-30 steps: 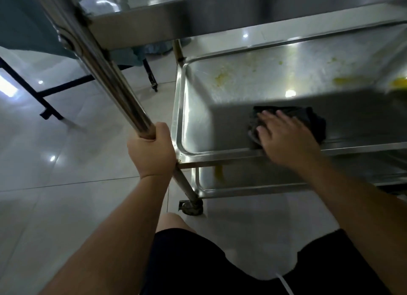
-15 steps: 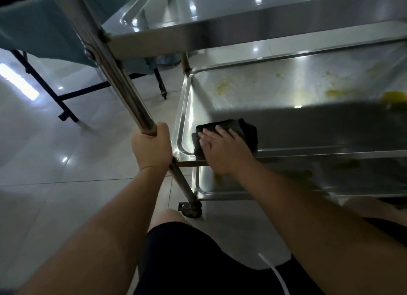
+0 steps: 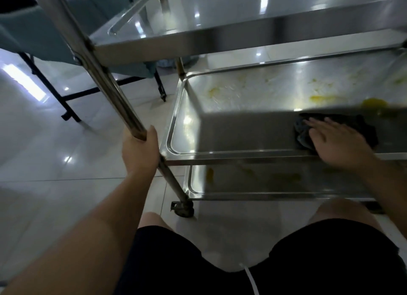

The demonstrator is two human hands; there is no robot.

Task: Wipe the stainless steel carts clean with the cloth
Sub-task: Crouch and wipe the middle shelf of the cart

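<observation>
A stainless steel cart stands in front of me with three shelves. My left hand is wrapped around its near-left upright post. My right hand lies flat, fingers spread, pressing a dark cloth onto the middle shelf near its front right. Yellow smears and a yellow blob mark the back part of that shelf. The bottom shelf also carries yellow stains.
The top shelf overhangs the middle one. A caster wheel sits under the post. A black-framed stand draped in teal cloth is at the left on the glossy tiled floor. My knees in black shorts are below.
My right hand slid the cloth along the front of the middle shelf, first to the left corner, now back to the right. My left hand has stayed on the post.
</observation>
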